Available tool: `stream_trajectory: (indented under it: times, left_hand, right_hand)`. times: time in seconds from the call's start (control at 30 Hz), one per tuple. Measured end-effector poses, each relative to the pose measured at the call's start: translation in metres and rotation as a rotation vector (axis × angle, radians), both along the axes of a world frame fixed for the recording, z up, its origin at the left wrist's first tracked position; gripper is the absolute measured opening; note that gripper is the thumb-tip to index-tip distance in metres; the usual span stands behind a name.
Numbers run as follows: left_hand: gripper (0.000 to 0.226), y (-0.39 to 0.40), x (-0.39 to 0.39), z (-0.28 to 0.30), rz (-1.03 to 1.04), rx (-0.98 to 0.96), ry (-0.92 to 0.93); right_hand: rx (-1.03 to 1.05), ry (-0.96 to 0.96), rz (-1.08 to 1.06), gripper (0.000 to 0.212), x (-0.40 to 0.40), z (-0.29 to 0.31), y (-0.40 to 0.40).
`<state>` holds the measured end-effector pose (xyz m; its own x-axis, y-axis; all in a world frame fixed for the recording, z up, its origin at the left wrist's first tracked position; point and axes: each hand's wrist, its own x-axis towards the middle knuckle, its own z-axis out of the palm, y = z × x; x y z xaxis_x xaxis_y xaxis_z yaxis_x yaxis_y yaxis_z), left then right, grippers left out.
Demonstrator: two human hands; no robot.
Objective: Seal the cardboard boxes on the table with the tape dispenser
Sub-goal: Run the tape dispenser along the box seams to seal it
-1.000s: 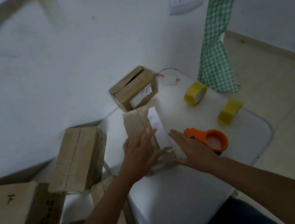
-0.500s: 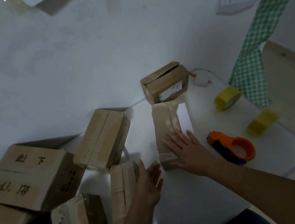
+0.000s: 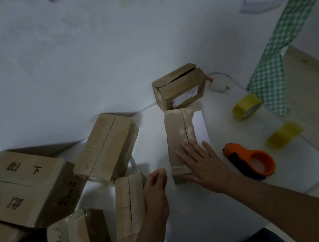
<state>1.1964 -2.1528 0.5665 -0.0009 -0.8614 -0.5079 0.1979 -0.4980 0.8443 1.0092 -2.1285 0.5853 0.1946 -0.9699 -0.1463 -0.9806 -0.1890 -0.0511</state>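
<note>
The narrow cardboard box (image 3: 180,138) lies at the centre of the frame on the white surface (image 3: 211,207), its long axis running from the lower middle up toward the wall, with the flap seam along that same line. Its near end is ribbed with tape layers. It looks light and stiff but crushable, so it is probably best held by flat pressure on top or by its long side walls rather than by the flaps.

The right hand (image 3: 200,162) presses flat on the box's near end, fingers straight and spread. The left hand (image 3: 155,187) hovers just left of the box with fingers loosely curled, holding nothing.

The orange tape dispenser (image 3: 251,160) lies near the right hand at right of centre, untouched, its blade end pointing to the upper left and its ring handle to the lower right. It appears rigid and easy to grasp by that ring.
</note>
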Motion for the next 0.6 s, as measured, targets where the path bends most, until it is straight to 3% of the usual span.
stream_trajectory:
  times: [0.27,0.47,0.6]
  left_hand:
    - [0.011,0.0,-0.016,-0.01,-0.136,-0.099,-0.05]
    - [0.013,0.002,-0.019,-0.006,-0.227,-0.096,-0.201]
    - [0.031,-0.004,-0.024,-0.001,-0.222,-0.101,-0.299]
  right_hand:
    - [-0.031,-0.011,-0.005,0.073,0.0,-0.003,0.001]
    - [-0.026,-0.024,-0.012,0.074,0.001,-0.003,0.0]
    - [-0.026,-0.032,-0.013,0.075,0.001,-0.003,0.001]
